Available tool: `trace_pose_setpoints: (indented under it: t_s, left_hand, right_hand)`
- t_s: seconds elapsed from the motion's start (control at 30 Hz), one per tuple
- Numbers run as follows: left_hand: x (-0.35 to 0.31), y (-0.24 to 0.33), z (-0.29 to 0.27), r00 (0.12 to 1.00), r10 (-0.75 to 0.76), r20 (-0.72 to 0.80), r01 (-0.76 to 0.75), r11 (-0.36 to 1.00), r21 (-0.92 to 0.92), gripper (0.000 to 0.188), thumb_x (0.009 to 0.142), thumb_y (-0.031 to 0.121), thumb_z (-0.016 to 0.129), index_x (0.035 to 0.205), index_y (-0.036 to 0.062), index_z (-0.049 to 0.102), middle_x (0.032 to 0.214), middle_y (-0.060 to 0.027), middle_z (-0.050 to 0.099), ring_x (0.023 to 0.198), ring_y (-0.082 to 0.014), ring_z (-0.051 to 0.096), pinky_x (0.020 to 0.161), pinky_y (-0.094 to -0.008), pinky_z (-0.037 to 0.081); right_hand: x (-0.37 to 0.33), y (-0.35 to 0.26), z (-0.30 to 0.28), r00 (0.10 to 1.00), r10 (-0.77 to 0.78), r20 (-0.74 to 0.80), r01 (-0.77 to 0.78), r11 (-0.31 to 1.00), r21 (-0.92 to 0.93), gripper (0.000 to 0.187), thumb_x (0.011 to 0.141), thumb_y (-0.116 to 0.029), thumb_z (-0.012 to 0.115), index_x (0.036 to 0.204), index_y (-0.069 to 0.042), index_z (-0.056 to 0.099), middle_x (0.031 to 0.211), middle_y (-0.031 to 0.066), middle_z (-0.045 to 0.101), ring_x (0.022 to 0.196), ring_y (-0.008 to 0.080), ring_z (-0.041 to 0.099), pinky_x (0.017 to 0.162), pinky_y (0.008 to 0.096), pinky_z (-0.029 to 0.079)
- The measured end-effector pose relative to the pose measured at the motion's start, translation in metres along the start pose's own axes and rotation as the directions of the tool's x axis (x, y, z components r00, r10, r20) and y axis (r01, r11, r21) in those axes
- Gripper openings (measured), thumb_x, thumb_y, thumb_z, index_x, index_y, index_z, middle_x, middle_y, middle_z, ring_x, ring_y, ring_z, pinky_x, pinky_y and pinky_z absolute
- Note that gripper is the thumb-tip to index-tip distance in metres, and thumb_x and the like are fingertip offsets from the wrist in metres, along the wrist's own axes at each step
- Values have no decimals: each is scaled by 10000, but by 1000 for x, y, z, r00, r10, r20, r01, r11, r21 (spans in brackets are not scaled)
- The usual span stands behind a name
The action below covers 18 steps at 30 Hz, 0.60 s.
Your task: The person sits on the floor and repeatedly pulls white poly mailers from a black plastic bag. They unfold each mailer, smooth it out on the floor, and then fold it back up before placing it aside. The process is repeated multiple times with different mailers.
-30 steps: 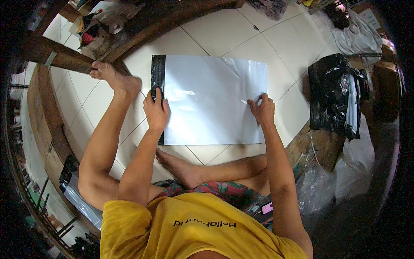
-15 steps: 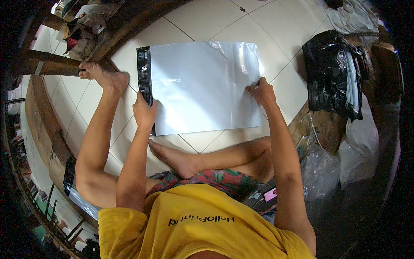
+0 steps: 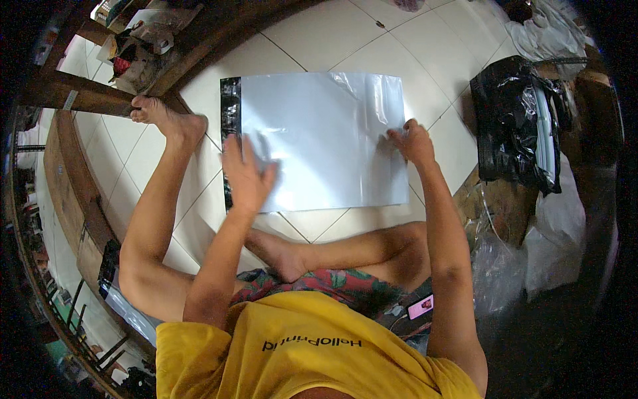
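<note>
A large plastic mailing bag (image 3: 319, 146), pale grey with a black strip along its left side, lies flat on the tiled floor before me. My left hand (image 3: 247, 176) is over the bag beside the black strip, its fingers spread and slightly blurred, holding nothing. At the bag's right edge is my right hand (image 3: 417, 143). Its thumb reaches over the grey surface, apart from the bent forefinger, and casts a shadow there. Whether that hand touches the bag is hard to tell.
On the right stands a black plastic package (image 3: 508, 123) with pale bags showing in it, next to crumpled clear plastic (image 3: 495, 269). A lit phone (image 3: 420, 306) lies by my right thigh. Wooden beams (image 3: 80, 96) run along the left.
My left hand has left the black strip, moved right over the grey surface and spread its fingers. My right hand stays by the right edge. The whole view has shifted slightly.
</note>
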<state>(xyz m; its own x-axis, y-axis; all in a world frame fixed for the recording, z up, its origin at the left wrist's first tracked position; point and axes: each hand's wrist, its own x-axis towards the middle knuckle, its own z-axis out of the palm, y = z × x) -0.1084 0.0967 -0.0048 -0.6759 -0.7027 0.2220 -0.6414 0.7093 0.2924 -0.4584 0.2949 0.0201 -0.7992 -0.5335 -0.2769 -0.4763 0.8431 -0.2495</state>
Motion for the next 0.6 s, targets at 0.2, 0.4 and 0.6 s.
trace_pose_setpoints:
  t_s: [0.2,0.4,0.6]
  left_hand:
    - [-8,122,9,639,649,413,-540,761,-359,722,831,405,722,1431,76,491,1581,-241,291,1488,-422,229,1207,-634,139]
    - [-18,157,56,466,825,321,-760,559,-332,316,886,245,564,1146,92,656,1412,-179,542,1393,-339,423,1227,-603,171]
    - [-23,159,58,515,785,344,-723,614,-317,306,893,234,552,1136,104,684,1339,-116,607,1333,-311,483,1222,-623,176]
  right_hand:
    - [80,-52,-17,842,-494,-217,485,869,-93,482,879,-329,736,1240,-36,608,1189,212,645,1100,399,608,943,461,512]
    - [154,-105,1,764,-599,241,646,705,-293,278,920,-152,623,1177,-53,660,1159,146,673,1110,345,623,965,447,525]
    - [165,-106,8,711,-636,301,703,625,-341,259,938,-224,575,1123,-81,688,1123,162,686,1086,326,668,930,443,563]
